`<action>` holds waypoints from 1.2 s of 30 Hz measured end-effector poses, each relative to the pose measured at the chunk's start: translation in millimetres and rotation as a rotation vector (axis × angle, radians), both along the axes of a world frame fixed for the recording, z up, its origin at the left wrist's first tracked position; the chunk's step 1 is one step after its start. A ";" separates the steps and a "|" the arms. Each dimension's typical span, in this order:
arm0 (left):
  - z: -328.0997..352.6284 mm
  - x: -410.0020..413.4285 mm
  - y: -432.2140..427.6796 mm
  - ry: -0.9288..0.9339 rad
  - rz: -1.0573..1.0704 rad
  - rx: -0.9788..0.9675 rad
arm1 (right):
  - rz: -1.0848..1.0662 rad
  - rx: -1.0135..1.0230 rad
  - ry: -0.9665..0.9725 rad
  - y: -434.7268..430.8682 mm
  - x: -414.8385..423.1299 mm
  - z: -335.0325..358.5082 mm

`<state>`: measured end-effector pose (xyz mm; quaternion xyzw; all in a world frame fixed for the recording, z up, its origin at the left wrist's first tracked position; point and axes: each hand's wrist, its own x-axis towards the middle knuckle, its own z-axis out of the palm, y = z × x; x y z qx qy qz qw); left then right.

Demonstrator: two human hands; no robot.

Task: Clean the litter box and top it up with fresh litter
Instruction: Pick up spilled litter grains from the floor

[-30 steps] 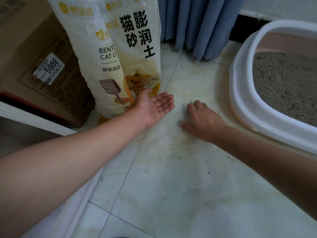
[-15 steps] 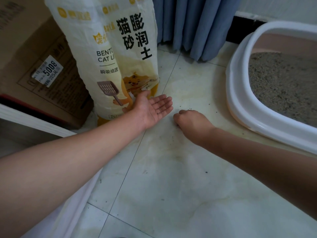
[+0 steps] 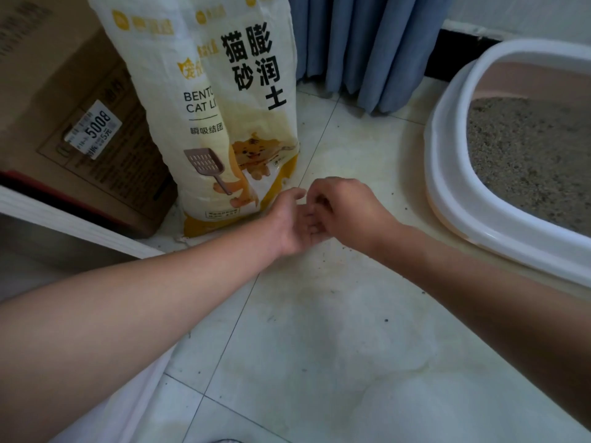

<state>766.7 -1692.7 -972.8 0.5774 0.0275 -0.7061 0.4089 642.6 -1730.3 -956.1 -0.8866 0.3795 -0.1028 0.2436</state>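
Meeting just above the tiled floor [image 3: 319,330], in front of the upright litter bag [image 3: 224,107]: left hand [image 3: 289,223] lying palm-up and cupped, fingers loosely spread; right hand [image 3: 343,207] hovering over that palm, fingers curled and bunched downward, tips touching or nearly touching it. Impossible telling whether anything is pinched there, the gap being shadowed. Lying scattered on the tiles around both hands, dark litter grains [image 3: 386,320]. Sitting well apart at the right, the white-rimmed litter box [image 3: 454,187], filled with grey litter [image 3: 527,161]. Standing left of the bag, a cardboard box [image 3: 80,123]; hanging behind, a blue curtain [image 3: 367,49].
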 end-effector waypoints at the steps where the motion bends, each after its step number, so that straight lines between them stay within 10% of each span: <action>1: 0.9 -2.5 -1.0 0.006 -0.006 -0.007 | 0.015 -0.007 0.006 0.1 4.2 2.7; 17: 2.2 13.5 -11.0 -0.029 0.211 -0.042 | -0.171 0.032 -0.145 -16.2 -14.0 4.9; 36: -0.2 23.8 -14.3 0.001 0.290 -0.071 | -0.049 0.189 0.928 1.0 28.6 -3.2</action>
